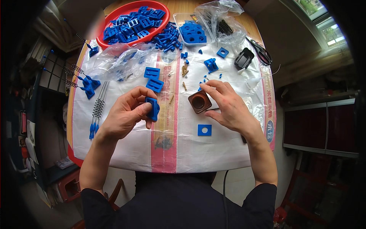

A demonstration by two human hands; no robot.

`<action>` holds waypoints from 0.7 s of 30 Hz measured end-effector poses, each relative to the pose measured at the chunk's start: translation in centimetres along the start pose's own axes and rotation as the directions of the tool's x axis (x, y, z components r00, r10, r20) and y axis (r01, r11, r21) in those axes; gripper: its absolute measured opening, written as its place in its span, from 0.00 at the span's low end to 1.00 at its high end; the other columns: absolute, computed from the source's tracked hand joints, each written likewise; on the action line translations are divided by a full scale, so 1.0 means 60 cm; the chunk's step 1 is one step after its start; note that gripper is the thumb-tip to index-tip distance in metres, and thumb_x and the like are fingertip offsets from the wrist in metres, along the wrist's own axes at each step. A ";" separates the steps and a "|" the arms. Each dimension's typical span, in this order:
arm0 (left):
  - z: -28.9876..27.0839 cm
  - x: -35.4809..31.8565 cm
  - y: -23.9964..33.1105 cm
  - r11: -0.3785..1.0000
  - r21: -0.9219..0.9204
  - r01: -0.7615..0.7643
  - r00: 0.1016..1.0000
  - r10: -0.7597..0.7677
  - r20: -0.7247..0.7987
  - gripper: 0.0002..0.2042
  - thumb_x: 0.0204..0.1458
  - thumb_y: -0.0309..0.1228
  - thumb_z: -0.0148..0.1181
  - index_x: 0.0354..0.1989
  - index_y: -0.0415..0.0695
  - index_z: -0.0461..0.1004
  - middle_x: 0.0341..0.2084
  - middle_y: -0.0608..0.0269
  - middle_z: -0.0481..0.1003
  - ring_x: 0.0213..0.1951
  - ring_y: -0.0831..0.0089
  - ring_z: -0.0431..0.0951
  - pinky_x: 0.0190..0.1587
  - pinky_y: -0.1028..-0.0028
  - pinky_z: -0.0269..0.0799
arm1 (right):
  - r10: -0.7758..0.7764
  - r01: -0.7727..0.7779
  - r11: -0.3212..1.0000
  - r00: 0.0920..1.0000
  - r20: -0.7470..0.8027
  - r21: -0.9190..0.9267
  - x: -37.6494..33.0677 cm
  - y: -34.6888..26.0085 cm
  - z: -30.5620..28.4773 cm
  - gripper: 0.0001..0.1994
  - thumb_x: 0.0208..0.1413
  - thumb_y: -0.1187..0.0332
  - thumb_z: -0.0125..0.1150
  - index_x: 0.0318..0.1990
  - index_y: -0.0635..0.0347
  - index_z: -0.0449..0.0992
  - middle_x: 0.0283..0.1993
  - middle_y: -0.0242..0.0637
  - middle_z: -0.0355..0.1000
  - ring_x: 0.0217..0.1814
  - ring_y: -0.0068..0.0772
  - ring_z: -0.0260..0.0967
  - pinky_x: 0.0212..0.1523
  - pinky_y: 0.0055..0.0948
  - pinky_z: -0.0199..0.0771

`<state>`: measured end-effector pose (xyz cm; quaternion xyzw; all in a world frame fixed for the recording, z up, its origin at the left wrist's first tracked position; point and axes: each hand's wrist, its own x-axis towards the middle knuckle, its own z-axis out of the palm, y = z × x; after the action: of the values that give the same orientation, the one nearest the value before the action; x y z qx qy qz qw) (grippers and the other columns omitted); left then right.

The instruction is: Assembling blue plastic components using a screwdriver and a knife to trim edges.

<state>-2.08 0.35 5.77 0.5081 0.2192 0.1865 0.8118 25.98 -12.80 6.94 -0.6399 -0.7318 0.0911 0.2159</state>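
My left hand (131,110) pinches a blue plastic part (153,109) between thumb and fingers, held above the cloth. A brown square block (199,102) with a round hollow in its top stands right of the table's middle. My right hand (225,105) spans that block, with thumb and forefinger at its edges. Below the block lies a blue square plate (204,130) with a round hole. Two blue slotted frames (153,79) lie just beyond my left hand. A brass pin (171,99) rests between the hands, and more brass pins (185,68) lie farther off.
At the back are a red basin (100,36) of blue parts, a clear tub (210,42) of blue plates and plastic bags (124,61). Spring-wire pieces (98,108) lie left. Scissors (261,51) and a black container (244,59) are at back right.
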 end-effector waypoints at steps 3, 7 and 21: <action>-0.005 -0.006 0.015 0.990 -0.142 -0.007 0.998 -0.003 -0.070 0.18 0.60 0.27 0.57 0.57 0.38 0.67 0.36 0.61 0.73 0.30 0.81 0.71 0.31 0.80 0.69 | -0.028 0.031 0.999 0.985 0.171 -0.013 0.021 0.027 0.005 0.22 0.42 0.72 0.70 0.48 0.61 0.73 0.51 0.39 0.69 0.54 0.42 0.65 0.57 0.35 0.69; -0.007 -0.012 0.009 0.985 -0.161 0.054 0.993 -0.069 -0.091 0.23 0.57 0.27 0.60 0.61 0.37 0.64 0.43 0.60 0.71 0.32 0.82 0.68 0.31 0.83 0.65 | -0.095 0.097 0.995 0.986 0.135 -0.015 0.016 0.008 0.027 0.19 0.40 0.71 0.70 0.43 0.62 0.73 0.50 0.38 0.68 0.54 0.41 0.65 0.56 0.35 0.68; 0.021 0.038 -0.030 0.886 0.420 -0.196 0.956 0.268 -0.118 0.26 0.55 0.14 0.51 0.63 0.36 0.56 0.49 0.58 0.69 0.52 0.75 0.69 0.56 0.74 0.65 | -0.041 0.037 0.999 0.988 -0.146 -0.029 0.052 -0.070 0.085 0.27 0.38 0.63 0.75 0.45 0.63 0.68 0.48 0.45 0.67 0.51 0.47 0.65 0.51 0.36 0.69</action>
<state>0.66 -0.11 4.23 0.6691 0.2599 0.2765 0.6389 19.76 -9.70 4.74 -0.6334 -0.7273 0.0298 0.2623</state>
